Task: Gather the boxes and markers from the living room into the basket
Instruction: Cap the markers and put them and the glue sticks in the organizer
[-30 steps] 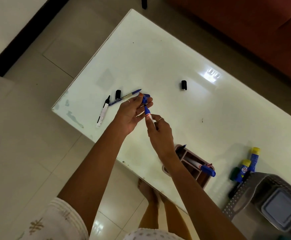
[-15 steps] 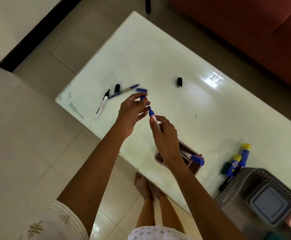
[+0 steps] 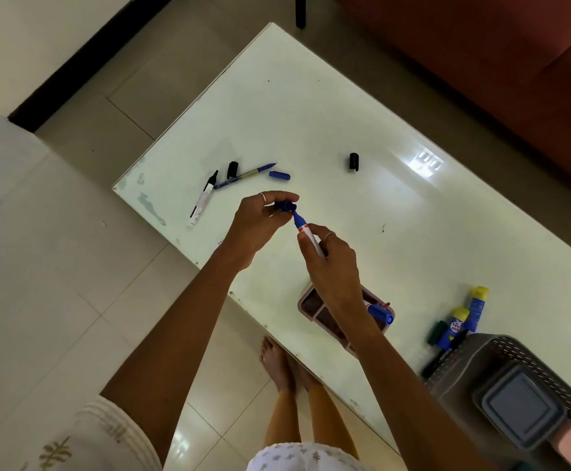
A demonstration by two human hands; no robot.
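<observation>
Head view: my left hand (image 3: 257, 226) pinches blue cap (image 3: 286, 206), right hand (image 3: 331, 256) grips blue marker (image 3: 306, 231), tip touching cap, over table (image 3: 311, 107) near front edge

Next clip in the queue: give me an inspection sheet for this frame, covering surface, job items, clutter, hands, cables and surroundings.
Surface: white table, glossy, scuffed at its left corner.
Job's things: blue marker uncapped, blue cap just off its tip; black marker and pen lying uncapped; grey basket holding a grey box.
Clutter: loose caps, two glue sticks, pink organizer.
Hands: left hand pinches the cap; right hand grips the marker.
Cables: nothing seen.
Surroundings: tiled floor, red sofa.
</observation>
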